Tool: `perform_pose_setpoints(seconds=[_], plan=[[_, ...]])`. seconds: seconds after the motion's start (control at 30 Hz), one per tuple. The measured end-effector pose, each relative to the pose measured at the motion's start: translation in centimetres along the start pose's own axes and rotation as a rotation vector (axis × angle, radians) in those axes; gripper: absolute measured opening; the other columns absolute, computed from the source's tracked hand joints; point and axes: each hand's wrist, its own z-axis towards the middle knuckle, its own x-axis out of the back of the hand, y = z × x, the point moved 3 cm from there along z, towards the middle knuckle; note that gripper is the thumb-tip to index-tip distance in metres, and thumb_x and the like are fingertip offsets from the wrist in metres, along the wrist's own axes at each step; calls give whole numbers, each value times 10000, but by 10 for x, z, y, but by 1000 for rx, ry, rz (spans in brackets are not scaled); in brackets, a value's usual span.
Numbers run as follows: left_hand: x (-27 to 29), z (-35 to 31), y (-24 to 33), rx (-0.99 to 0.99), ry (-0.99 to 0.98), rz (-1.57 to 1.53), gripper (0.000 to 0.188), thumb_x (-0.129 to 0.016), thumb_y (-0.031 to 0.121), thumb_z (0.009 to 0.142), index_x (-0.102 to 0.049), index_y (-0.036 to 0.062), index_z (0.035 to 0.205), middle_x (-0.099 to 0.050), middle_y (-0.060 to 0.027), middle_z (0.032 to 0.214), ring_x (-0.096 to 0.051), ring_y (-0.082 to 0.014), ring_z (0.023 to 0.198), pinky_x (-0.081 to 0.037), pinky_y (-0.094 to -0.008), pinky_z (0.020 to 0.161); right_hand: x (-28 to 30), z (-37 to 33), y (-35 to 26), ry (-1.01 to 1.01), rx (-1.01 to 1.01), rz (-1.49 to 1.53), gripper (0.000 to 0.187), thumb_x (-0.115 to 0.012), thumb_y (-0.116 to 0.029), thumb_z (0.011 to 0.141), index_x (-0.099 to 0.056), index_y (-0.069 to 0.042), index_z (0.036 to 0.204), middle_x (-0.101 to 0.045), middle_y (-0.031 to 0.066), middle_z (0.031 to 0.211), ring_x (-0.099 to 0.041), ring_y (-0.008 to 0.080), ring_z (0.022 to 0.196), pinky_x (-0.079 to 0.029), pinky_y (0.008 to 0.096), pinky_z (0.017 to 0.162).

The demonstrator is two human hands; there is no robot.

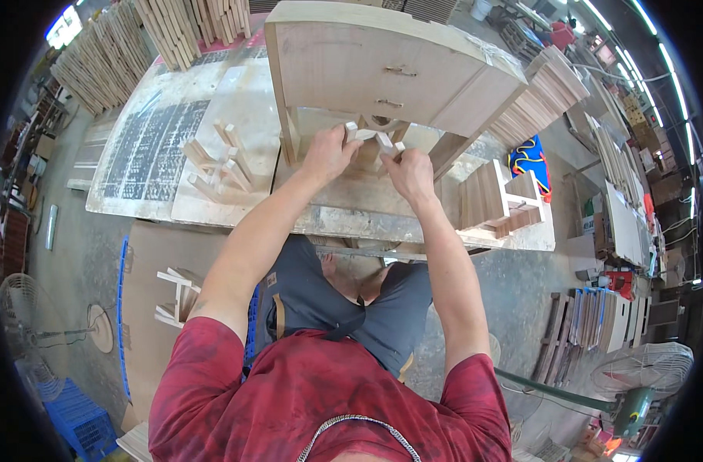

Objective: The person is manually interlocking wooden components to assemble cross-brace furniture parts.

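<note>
Tall wooden cabinet (343,61) stands just beyond hands on worktable (247,92); leggy wooden frames (234,171) left, wooden panels (484,199) right. Pale wooden blocks (384,143) between hands, near cabinet's underside, long axes upward, right ones tilted. Left hand (334,152) pinches leftmost block; right hand (410,171) clamps rightmost, fingers together. Joints below hidden.

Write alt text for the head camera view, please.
A seated person's left hand and right hand grip small pale wooden pieces over a workbench. A large wooden structure stands just beyond, with stacked wood and fans farther off.
</note>
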Motion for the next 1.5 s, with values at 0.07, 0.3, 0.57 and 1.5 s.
perform_pose_setpoints(seconds=[0.07,0.3,0.57,1.5], plan=[[1,2,-1,-3,16,19,304,-758,236,864,-644,-45,897,-646,-242,747,-642,-424,698,-500,-463,650,-3,-1,0,17,26,-18,415,-749,-375,847,-751,39,811,-703,261,791,-703,424,794,-562,481,776],[3,7,-2,47,-43,-5,329,-752,247,872,-614,-51,890,-661,-284,852,-643,-487,845,-504,-526,725,-3,4,-5,11,-30,-43,375,-730,-371,834,-763,2,850,-718,260,874,-705,424,876,-567,490,819],[-7,5,1,54,-72,32,335,-738,274,879,-625,-39,921,-673,-279,905,-644,-482,895,-509,-534,784,2,6,0,20,-62,-69,456,-750,-419,823,-763,32,887,-719,282,898,-706,434,910,-562,493,840],[251,-136,-11,650,186,-1037,385,-796,286,887,-680,-60,1010,-715,-129,850,-717,-206,716,-599,-324,599,48,-81,-177,147,1049,260,355,-777,-98,837,-642,-60,1164,-704,171,1143,-682,368,977,-548,420,804]])
